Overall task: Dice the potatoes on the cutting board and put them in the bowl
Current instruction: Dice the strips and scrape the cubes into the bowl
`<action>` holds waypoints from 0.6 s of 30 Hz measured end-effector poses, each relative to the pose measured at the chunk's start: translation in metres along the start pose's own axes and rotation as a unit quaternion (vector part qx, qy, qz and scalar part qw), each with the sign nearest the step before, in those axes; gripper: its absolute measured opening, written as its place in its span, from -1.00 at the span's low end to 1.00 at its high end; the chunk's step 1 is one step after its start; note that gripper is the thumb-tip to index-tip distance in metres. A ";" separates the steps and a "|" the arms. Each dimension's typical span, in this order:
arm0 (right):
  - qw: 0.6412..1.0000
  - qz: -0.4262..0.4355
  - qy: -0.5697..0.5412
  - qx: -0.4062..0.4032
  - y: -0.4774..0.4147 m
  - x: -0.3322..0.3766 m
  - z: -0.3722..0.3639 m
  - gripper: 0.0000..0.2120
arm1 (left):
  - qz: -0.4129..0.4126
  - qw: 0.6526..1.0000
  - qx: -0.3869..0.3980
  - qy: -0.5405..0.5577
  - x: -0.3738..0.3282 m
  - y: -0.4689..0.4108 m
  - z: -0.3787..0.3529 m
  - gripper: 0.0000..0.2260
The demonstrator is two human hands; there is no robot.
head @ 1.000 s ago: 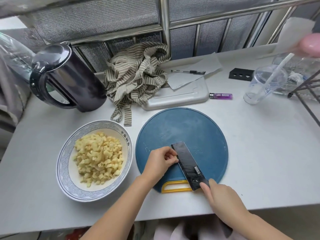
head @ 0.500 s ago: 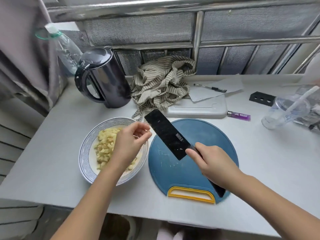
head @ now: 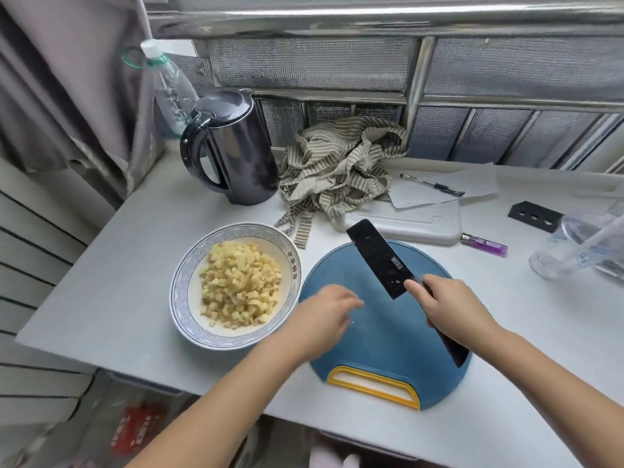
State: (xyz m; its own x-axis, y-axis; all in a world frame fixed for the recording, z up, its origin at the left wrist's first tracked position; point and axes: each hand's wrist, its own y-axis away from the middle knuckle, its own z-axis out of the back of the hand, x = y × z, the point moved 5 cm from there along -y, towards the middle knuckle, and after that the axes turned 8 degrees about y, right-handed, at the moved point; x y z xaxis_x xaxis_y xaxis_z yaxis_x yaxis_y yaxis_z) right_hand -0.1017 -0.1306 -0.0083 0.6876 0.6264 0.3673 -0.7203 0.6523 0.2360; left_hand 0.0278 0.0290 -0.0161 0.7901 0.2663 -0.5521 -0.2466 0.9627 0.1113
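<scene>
Head view: diced potato (head: pixel 240 285) is sitting in the blue-rimmed ceramic bowl (head: pixel 179 292) beside the round blue plastic cutting board (head: pixel 381 342). Right hand (head: pixel 452 309) is gripping the black cleaver (head: pixel 378 258); left hand (head: pixel 320 315), loose and empty, is hovering near its blade, risking a cut.

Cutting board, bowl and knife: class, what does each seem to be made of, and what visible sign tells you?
Cutting board: probably plastic, matte; uniform blue with a moulded yellow handle. Bowl: likely glazed ceramic; glossy white with a printed blue rim pattern. Knife: blade presumably metal with a matte black coating; thin, flat, small logo.
</scene>
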 end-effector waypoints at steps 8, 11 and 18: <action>0.998 -0.050 -0.005 0.026 0.002 -0.035 -0.011 -0.53 | -0.019 0.977 0.064 -0.203 0.016 0.013 -0.049 -0.59; 0.998 -0.052 -0.026 0.032 0.003 -0.033 -0.017 -0.55 | 0.070 0.995 0.013 -0.069 0.027 0.015 -0.029 -0.55; 0.986 -0.068 -0.146 0.046 -0.002 -0.034 -0.034 -0.63 | 0.201 0.552 -0.281 0.759 0.050 0.024 0.061 -0.59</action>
State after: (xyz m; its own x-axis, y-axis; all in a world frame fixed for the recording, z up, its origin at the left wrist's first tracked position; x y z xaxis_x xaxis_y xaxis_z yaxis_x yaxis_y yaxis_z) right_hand -0.1206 -0.1385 -0.0519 0.7317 0.3784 0.5669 -0.6384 0.6719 0.3755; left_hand 0.0963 0.0682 0.0095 -0.6674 -0.3046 -0.6795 -0.7025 0.5604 0.4388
